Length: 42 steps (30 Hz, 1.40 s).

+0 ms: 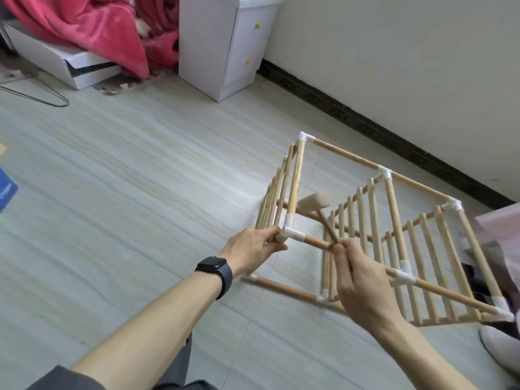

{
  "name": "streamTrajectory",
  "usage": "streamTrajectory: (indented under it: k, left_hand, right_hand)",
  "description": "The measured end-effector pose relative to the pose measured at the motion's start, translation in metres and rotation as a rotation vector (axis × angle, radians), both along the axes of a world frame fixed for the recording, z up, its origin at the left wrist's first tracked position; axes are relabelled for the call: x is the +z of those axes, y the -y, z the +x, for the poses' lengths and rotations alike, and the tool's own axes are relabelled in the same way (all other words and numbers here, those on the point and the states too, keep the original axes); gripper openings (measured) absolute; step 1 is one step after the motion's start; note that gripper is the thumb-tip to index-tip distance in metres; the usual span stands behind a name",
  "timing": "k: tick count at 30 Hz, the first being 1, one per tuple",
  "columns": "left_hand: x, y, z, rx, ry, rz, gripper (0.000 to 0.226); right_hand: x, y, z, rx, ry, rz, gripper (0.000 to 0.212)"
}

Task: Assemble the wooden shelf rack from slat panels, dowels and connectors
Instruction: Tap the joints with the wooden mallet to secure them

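The rack (394, 209) is lying sideways on the floor (140, 178) at right, its slat panels (363, 218) looking joined. The left hand (253, 246) is gripping beside the near-left connector (291, 235); the right hand (360, 280) is curling round a mallet (313, 204), probably seating the last joints.

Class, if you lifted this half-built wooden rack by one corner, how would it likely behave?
The rack looks light: thin dowels, open frame. It may twist, since only white connectors join it. Lying on its side, it probably won't tip.
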<state>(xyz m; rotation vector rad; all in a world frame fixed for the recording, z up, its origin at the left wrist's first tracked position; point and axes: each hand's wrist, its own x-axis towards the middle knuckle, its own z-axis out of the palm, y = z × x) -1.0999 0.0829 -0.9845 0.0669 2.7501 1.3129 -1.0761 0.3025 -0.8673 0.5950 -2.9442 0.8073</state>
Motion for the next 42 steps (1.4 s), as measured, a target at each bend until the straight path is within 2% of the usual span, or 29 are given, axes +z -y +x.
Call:
streamTrajectory:
  k: [1,4,5,8,11,13,15,17,19,20,22,26,30,32,35,36,37,39,40,42]
  left_hand:
    - [0.001,0.0,0.0,-0.002,-0.003,-0.003,0.029]
    - [0.006,0.0,0.0,-0.003,0.027,0.003,0.028]
    - [0.009,0.0,0.001,-0.012,0.045,0.003,0.027]
    - [0.017,0.01,0.0,-0.154,0.134,-0.006,0.023]
    - [0.043,0.03,-0.014,-0.428,0.428,0.029,0.019]
    - [0.064,0.042,-0.037,-0.438,0.572,0.037,0.028]
    - [0.08,0.047,-0.067,-0.232,0.52,0.039,0.021]
    - [0.088,0.044,-0.098,0.055,0.331,0.004,0.014]
    - [0.094,0.029,-0.124,0.188,0.235,0.008,0.036]
    - [0.096,0.017,-0.136,0.201,0.234,0.026,0.048]
    - [0.09,-0.007,-0.154,0.227,0.233,0.046,0.056]
    - [0.066,-0.029,-0.164,0.351,0.174,0.063,0.049]
    - [0.059,-0.024,-0.165,0.313,0.156,-0.002,0.046]
    - [0.061,-0.024,-0.165,0.304,0.149,-0.014,0.045]
    - [0.062,-0.026,-0.164,0.302,0.152,-0.011,0.044]
    - [0.062,-0.025,-0.164,0.301,0.152,-0.009,0.044]
    - [0.062,-0.025,-0.164,0.3,0.153,-0.01,0.044]
    - [0.062,-0.025,-0.163,0.298,0.163,-0.023,0.045]
    - [0.062,-0.025,-0.163,0.297,0.165,-0.028,0.045]
    - [0.061,-0.026,-0.162,0.296,0.167,-0.026,0.046]
  right_hand:
    - [0.0,0.001,-0.001,0.002,-0.017,-0.021,0.028]
    - [-0.004,0.006,-0.006,0.052,0.082,0.225,0.025]
    - [-0.003,0.007,-0.011,0.04,0.075,0.202,0.026]
    - [0.005,0.009,-0.031,-0.083,-0.014,-0.045,0.03]
    - [0.002,0.009,-0.052,-0.203,0.048,-0.151,0.033]
    - [-0.002,0.009,-0.062,-0.243,0.081,-0.252,0.033]
    - [-0.004,0.013,-0.075,-0.249,0.044,-0.288,0.03]
    - [-0.006,0.019,-0.094,-0.257,0.037,-0.247,0.03]
    - [-0.009,0.026,-0.117,-0.286,0.066,-0.193,0.031]
    - [-0.009,0.031,-0.129,-0.305,0.076,-0.17,0.031]
    - [-0.008,0.042,-0.154,-0.301,0.056,-0.152,0.031]
    - [-0.005,0.061,-0.198,-0.212,-0.071,-0.1,0.028]
    - [-0.009,0.068,-0.221,-0.154,0.037,0.221,0.03]
    - [-0.003,0.068,-0.229,-0.137,0.012,0.202,0.031]
    - [0.006,0.072,-0.232,-0.095,-0.213,-0.146,0.027]
    - [0.006,0.071,-0.232,-0.094,-0.241,-0.187,0.024]
    - [0.006,0.072,-0.232,-0.096,-0.201,-0.126,0.022]
    - [0.003,0.068,-0.23,-0.138,0.012,0.217,0.021]
    - [0.003,0.066,-0.23,-0.152,0.034,0.294,0.022]
    - [0.003,0.065,-0.226,-0.125,-0.082,0.128,0.025]
